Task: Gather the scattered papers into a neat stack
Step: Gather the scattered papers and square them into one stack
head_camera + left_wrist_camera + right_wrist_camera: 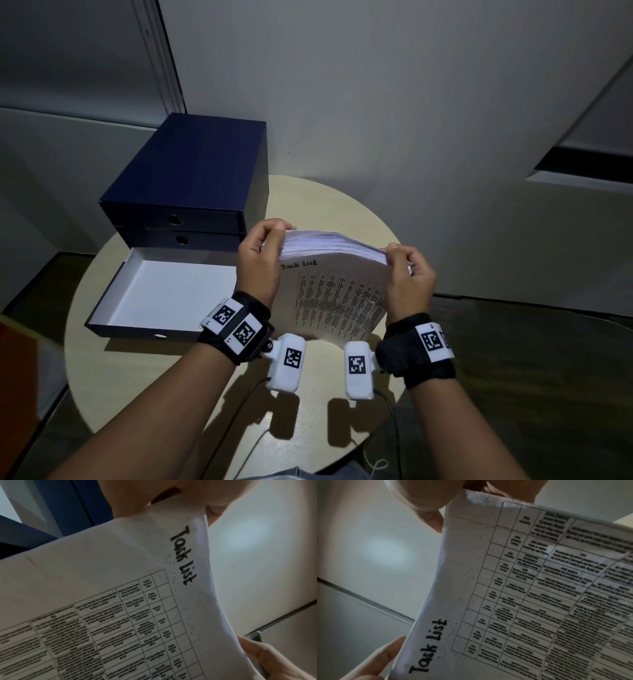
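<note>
Pale round worktop (342, 212) carries a blue drawer box (191, 178). Left hand (258, 263) and right hand (409, 277) each grip the paper stack (334, 294) upright at its top corners, squaring it. Next, I judge: tap its lower edge level.

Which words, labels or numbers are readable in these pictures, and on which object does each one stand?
"Task List": handwritten in black marker at the top of the front sheet of the paper stack, held by the left hand and right hand.
Printed table below it: too blurred to read in all views.
Square black-and-white code markers on the wrist bands: patterns only, no words.
Blue drawer box: no label visible.
</note>
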A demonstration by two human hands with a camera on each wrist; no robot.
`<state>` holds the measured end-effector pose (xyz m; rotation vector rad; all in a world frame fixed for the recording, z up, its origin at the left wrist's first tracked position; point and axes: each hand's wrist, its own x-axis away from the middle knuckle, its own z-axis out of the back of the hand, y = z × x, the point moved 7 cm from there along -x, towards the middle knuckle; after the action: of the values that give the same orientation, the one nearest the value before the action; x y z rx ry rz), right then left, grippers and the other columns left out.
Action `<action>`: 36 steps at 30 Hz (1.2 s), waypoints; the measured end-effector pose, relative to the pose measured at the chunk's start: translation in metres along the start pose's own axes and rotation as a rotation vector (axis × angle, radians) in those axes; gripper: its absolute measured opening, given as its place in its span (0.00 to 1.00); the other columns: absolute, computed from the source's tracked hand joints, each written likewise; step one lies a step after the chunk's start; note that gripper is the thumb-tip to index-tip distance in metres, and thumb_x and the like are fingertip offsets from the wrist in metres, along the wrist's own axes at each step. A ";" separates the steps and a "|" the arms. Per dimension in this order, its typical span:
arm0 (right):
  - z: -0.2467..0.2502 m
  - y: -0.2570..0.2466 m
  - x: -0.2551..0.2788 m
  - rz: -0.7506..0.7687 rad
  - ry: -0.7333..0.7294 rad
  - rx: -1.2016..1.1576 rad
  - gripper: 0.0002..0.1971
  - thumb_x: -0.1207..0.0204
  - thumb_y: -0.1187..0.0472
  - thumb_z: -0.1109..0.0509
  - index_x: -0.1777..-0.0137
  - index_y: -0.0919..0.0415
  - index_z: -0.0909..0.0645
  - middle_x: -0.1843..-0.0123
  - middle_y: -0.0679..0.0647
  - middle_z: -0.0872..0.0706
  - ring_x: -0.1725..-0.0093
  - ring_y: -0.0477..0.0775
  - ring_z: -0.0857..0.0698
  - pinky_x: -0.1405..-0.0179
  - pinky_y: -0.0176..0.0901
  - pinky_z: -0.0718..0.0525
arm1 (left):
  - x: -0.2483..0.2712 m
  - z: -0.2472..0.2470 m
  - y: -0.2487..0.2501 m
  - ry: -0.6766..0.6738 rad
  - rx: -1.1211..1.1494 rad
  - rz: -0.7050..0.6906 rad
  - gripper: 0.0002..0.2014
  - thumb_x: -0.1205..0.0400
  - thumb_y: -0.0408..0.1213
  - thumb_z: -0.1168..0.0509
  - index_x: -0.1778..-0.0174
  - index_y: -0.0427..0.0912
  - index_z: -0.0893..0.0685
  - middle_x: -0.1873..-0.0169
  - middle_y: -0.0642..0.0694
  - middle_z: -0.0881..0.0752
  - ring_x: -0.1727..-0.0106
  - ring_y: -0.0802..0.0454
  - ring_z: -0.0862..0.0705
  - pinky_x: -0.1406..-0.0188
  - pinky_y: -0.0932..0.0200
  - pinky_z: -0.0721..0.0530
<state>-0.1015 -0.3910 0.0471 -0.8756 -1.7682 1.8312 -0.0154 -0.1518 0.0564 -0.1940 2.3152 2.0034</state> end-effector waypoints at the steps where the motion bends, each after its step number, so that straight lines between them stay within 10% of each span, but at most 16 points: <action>1: -0.001 0.000 0.000 0.002 0.000 0.008 0.06 0.25 0.55 0.28 0.63 0.51 0.15 0.60 0.42 0.12 0.54 0.46 0.15 0.54 0.49 0.15 | -0.001 0.001 0.000 0.011 -0.015 -0.003 0.11 0.17 0.44 0.37 0.59 0.44 0.13 0.58 0.49 0.11 0.55 0.51 0.16 0.55 0.52 0.19; 8: -0.004 -0.005 -0.002 0.044 0.014 0.043 0.11 0.29 0.48 0.23 0.63 0.54 0.17 0.62 0.42 0.14 0.58 0.42 0.17 0.55 0.46 0.16 | -0.007 0.008 -0.008 0.108 -0.006 0.070 0.10 0.18 0.29 0.42 0.54 0.41 0.15 0.57 0.43 0.07 0.50 0.47 0.12 0.44 0.45 0.16; 13: -0.010 -0.009 -0.003 0.043 -0.023 0.053 0.15 0.30 0.46 0.23 0.58 0.57 0.18 0.60 0.44 0.16 0.60 0.36 0.19 0.55 0.42 0.20 | -0.006 0.002 -0.004 0.022 0.069 0.014 0.12 0.18 0.44 0.39 0.47 0.40 0.19 0.53 0.43 0.12 0.51 0.51 0.16 0.47 0.54 0.18; 18: -0.005 0.010 -0.001 0.009 -0.293 -0.141 0.31 0.35 0.58 0.21 0.33 0.53 0.28 0.35 0.64 0.22 0.37 0.64 0.17 0.40 0.60 0.16 | -0.001 0.013 -0.031 -0.296 0.131 -0.010 0.35 0.35 0.38 0.28 0.30 0.50 0.30 0.34 0.41 0.23 0.39 0.53 0.20 0.41 0.60 0.18; 21: -0.003 0.030 0.011 -0.050 -0.345 0.100 0.26 0.27 0.72 0.28 0.36 0.46 0.27 0.38 0.51 0.19 0.41 0.44 0.17 0.40 0.56 0.14 | 0.005 0.021 -0.063 -0.271 -0.091 0.174 0.25 0.27 0.34 0.30 0.36 0.58 0.24 0.39 0.49 0.16 0.37 0.50 0.17 0.43 0.56 0.20; 26: -0.008 0.022 0.023 -0.015 -0.268 0.221 0.19 0.20 0.72 0.35 0.47 0.42 0.26 0.50 0.39 0.17 0.54 0.25 0.17 0.51 0.43 0.16 | 0.011 0.018 -0.069 -0.261 -0.373 0.189 0.20 0.22 0.66 0.39 0.38 0.64 0.28 0.42 0.55 0.13 0.39 0.52 0.15 0.36 0.41 0.17; 32: -0.014 -0.021 0.015 0.112 -0.286 0.099 0.21 0.25 0.66 0.38 0.38 0.41 0.28 0.43 0.50 0.16 0.41 0.51 0.15 0.46 0.55 0.12 | 0.012 -0.003 -0.003 -0.263 -0.336 -0.146 0.14 0.16 0.39 0.44 0.41 0.63 0.36 0.47 0.54 0.16 0.45 0.48 0.14 0.51 0.40 0.11; 36: -0.018 -0.019 0.024 0.142 -0.304 0.158 0.26 0.23 0.69 0.38 0.40 0.33 0.34 0.44 0.47 0.18 0.45 0.36 0.17 0.47 0.47 0.13 | 0.018 0.004 -0.008 -0.200 -0.262 -0.152 0.22 0.18 0.38 0.40 0.39 0.72 0.36 0.44 0.53 0.18 0.40 0.47 0.16 0.47 0.40 0.12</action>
<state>-0.1077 -0.3600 0.0632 -0.7074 -1.7391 2.2629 -0.0320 -0.1497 0.0456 -0.1694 1.8602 2.1335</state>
